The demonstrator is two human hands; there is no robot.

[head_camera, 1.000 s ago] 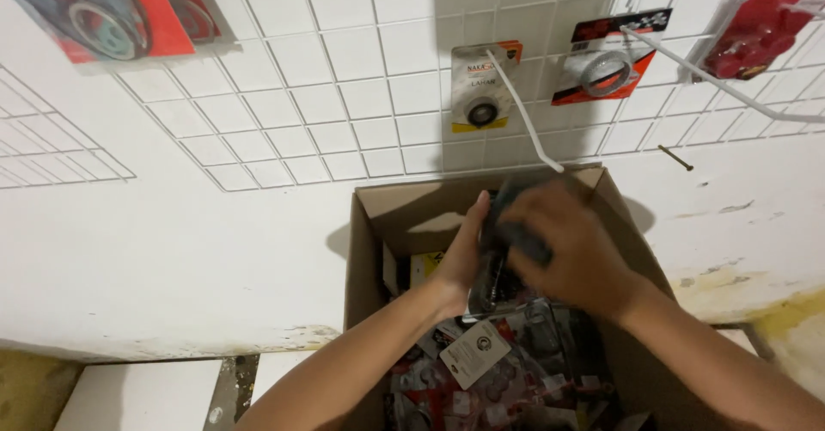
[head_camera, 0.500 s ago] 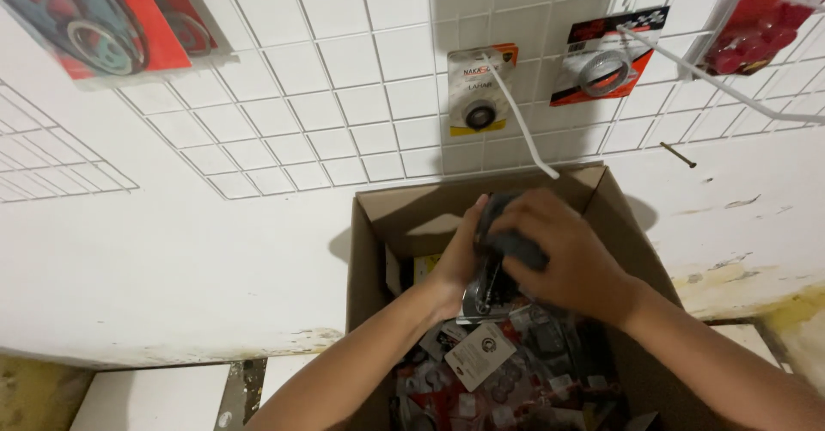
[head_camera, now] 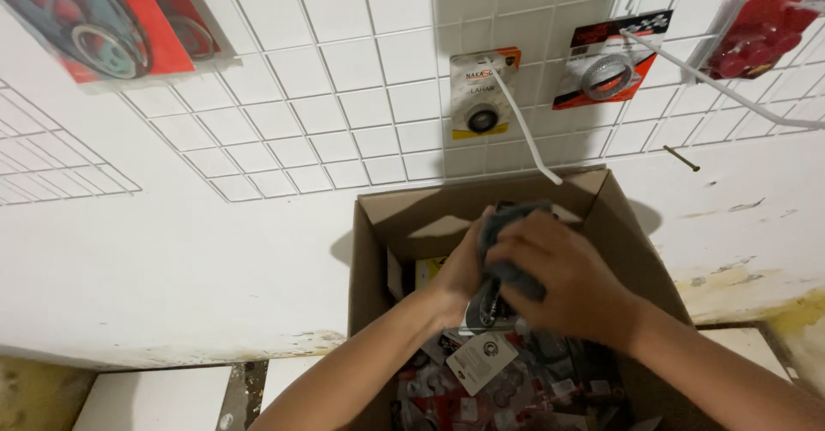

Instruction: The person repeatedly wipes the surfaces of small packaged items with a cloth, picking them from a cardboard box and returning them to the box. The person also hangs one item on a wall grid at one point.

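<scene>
Both my hands are over an open brown cardboard box (head_camera: 374,259) that stands against a white wall. My right hand (head_camera: 563,281) presses a dark grey cloth (head_camera: 507,242) against a small packaged part (head_camera: 488,306), which my left hand (head_camera: 460,272) grips from the left side. A card tag (head_camera: 481,360) hangs below the part. The box is filled with several small packaged parts in red, white and black (head_camera: 507,397).
A white wire grid (head_camera: 344,79) covers the wall, with long white hooks (head_camera: 524,130) sticking out. Carded parts hang on it: a ring-shaped part on a yellow card (head_camera: 481,96), a chrome ring on a red and black card (head_camera: 606,66), red packs at both top corners (head_camera: 760,23).
My hands have stayed together over the box, the right hand shifting slightly on the cloth. The view has tilted a little.
</scene>
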